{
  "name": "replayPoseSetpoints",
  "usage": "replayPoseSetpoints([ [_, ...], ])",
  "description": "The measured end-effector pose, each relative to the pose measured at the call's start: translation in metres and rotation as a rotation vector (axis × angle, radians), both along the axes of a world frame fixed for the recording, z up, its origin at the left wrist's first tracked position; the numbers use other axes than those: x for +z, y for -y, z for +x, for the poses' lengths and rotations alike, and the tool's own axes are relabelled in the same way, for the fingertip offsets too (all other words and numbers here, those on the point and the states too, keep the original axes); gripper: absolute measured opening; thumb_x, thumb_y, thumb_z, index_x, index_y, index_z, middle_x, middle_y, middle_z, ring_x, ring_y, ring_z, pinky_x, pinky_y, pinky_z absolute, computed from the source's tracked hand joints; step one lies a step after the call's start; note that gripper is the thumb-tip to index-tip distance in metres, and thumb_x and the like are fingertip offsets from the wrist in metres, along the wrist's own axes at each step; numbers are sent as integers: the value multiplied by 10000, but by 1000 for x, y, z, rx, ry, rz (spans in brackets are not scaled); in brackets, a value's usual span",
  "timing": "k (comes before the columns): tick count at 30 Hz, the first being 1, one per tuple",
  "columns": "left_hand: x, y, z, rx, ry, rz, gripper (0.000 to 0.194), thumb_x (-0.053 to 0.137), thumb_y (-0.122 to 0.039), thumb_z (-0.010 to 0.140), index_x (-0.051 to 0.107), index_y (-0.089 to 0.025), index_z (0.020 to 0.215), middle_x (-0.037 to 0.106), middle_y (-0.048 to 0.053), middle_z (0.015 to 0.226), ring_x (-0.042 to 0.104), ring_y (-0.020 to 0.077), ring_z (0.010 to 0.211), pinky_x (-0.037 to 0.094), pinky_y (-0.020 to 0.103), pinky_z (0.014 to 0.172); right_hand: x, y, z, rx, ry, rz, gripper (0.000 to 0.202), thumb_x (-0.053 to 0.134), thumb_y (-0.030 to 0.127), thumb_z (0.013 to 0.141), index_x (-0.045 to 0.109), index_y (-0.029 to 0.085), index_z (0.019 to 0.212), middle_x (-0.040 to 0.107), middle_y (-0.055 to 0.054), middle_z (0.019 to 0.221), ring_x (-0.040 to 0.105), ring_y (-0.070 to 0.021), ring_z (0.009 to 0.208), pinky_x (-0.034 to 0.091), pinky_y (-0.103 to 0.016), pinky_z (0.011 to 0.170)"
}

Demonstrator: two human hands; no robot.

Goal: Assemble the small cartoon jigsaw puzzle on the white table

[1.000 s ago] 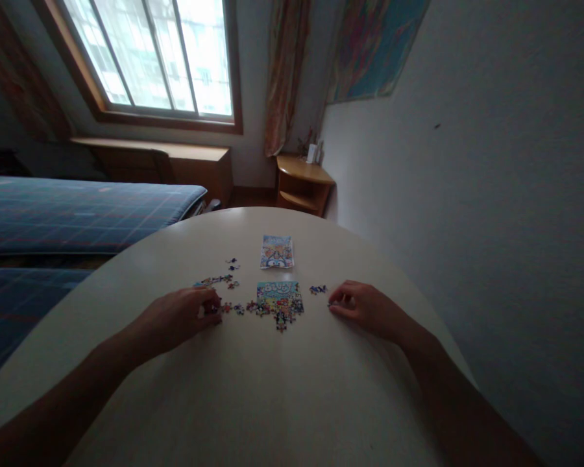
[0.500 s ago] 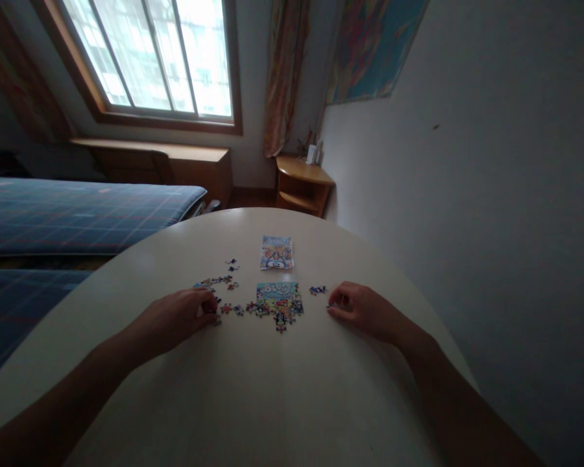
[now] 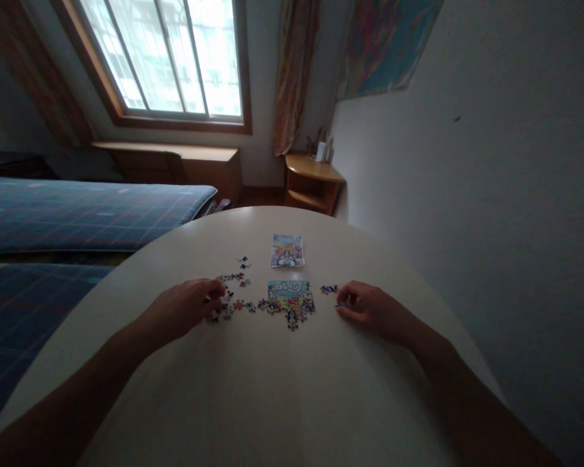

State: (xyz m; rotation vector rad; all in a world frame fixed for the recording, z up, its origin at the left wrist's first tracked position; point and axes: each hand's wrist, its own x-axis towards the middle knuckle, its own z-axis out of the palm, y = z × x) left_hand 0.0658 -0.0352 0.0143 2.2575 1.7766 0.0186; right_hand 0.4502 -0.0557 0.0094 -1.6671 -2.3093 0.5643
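Observation:
A partly joined jigsaw puzzle lies near the middle of the pale round table, its lower edge jagged. Behind it is a small printed picture sheet. My left hand hovers over loose pieces to the left of the puzzle, its fingers curled and a little apart, with nothing visible in them. My right hand rests on the right, thumb and fingertips closed on a small puzzle piece, mostly hidden. Just beyond those fingertips lie a few dark pieces.
Further loose pieces are at the back left of the puzzle. A bed with a blue plaid mattress stands left of the table. A white wall rises on the right, and a wooden corner shelf stands behind.
My left hand has lifted and shifted back a little, uncovering pieces beneath its fingers. My right hand keeps its pinch beside the puzzle. The whole view has shifted slightly.

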Motion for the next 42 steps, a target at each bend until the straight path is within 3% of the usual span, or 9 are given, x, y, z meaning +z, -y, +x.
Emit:
replayPoseSetpoints([
  [5,1,-4,-3,63,14,96,230,498,-341,893,682,-243,988,712,39,1040,660,212,824,440,295,719,0,-1,-1,8,-14,-4,196,591,316,854,649,183,985,655,-71,881,602,-198,765,455,-313,704],
  [9,-7,-7,0,16,109,130,242,518,-370,887,689,-235,991,698,37,1025,649,183,743,451,284,691,-3,-3,1,40,-24,0,204,576,334,863,655,188,982,659,-78,912,603,-197,777,465,-319,721],
  [13,-14,-6,1,-36,140,120,224,558,-370,873,704,-247,989,694,41,995,664,204,803,461,281,669,-7,-5,4,47,-27,4,203,570,331,867,657,187,981,657,-82,912,605,-197,774,472,-321,720],
  [19,-26,-13,2,-88,184,341,272,560,-360,896,693,-221,1089,668,81,1139,606,271,1061,477,395,932,-8,-7,3,62,-32,25,203,564,327,869,669,186,970,652,-88,932,609,-199,778,477,-328,730],
  [23,-38,-23,7,-112,217,455,317,525,-361,921,674,-202,1152,649,96,1211,564,285,1126,451,439,1010,-8,-7,4,70,-26,18,209,560,326,874,673,185,979,648,-92,952,614,-199,787,479,-335,741],
  [28,-47,-33,14,-114,244,445,350,532,-398,918,692,-180,1140,658,113,1196,571,290,1119,447,452,1021,-7,-6,5,80,-27,27,212,555,329,877,673,185,979,644,-91,946,613,-202,794,483,-338,745],
  [42,-44,-39,13,-155,325,348,213,530,-356,901,673,-199,918,692,81,1025,584,263,1021,445,414,965,-2,-5,0,68,-20,3,209,560,308,871,684,181,981,651,-98,977,612,-196,786,488,-339,752],
])
